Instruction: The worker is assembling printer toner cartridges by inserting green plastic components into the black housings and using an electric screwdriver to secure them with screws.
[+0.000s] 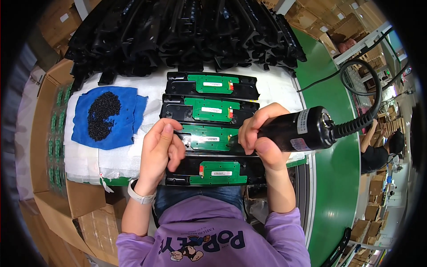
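Observation:
My right hand (263, 140) is wrapped round a black electric screwdriver (291, 130) whose thick cable leaves to the right. The tool's front end points left over the right part of the third black plastic panel, which carries a green circuit board (207, 139). At that panel's left end is my left hand (162, 144), its fingers curled and thumb against index; anything pinched there is too small to make out. The nearest panel (178, 165), below it, bears a board (218, 172) too. Two similar panels (178, 86) lie in a row beyond.
A blue cloth (82, 122) with a pile of small black screws (103, 116) lies to the left. Long black plastic parts (182, 31) are heaped at the back. A cardboard box (42, 100) of green boards stands far left. A co-worker (378, 153) is far right.

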`<state>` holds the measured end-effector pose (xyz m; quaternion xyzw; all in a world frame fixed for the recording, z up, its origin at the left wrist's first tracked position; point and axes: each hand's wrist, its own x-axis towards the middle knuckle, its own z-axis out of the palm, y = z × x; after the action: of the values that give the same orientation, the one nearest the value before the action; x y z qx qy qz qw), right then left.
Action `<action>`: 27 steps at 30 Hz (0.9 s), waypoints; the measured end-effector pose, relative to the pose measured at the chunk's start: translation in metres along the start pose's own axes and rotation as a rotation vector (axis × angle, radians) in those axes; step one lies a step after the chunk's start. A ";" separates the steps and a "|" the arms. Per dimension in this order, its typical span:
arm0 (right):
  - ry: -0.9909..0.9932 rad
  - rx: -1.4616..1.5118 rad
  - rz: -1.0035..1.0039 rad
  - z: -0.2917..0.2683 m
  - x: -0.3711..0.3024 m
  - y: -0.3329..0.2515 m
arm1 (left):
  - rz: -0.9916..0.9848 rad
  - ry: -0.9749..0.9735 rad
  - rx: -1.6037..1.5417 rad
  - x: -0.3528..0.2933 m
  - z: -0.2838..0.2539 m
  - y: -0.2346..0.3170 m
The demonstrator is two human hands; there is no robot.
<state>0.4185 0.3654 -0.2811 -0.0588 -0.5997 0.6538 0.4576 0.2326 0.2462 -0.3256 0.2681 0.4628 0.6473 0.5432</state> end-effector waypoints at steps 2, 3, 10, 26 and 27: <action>0.023 -0.094 0.065 0.003 0.000 -0.002 | -0.033 -0.044 0.043 0.000 -0.002 -0.002; 0.023 -0.093 0.064 0.005 0.002 -0.003 | -0.033 -0.044 0.044 0.000 -0.002 -0.001; -0.012 -0.228 0.121 0.005 0.004 -0.001 | -0.065 -0.044 -0.019 0.008 -0.001 -0.007; 0.035 -0.079 0.081 -0.003 0.003 0.001 | -0.054 -0.067 0.018 0.006 -0.010 0.000; 0.001 -0.141 0.086 -0.004 0.003 0.001 | -0.053 -0.069 0.018 0.006 -0.009 0.000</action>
<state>0.4187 0.3704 -0.2818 -0.1169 -0.6407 0.6290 0.4244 0.2233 0.2495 -0.3305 0.2824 0.4565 0.6189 0.5734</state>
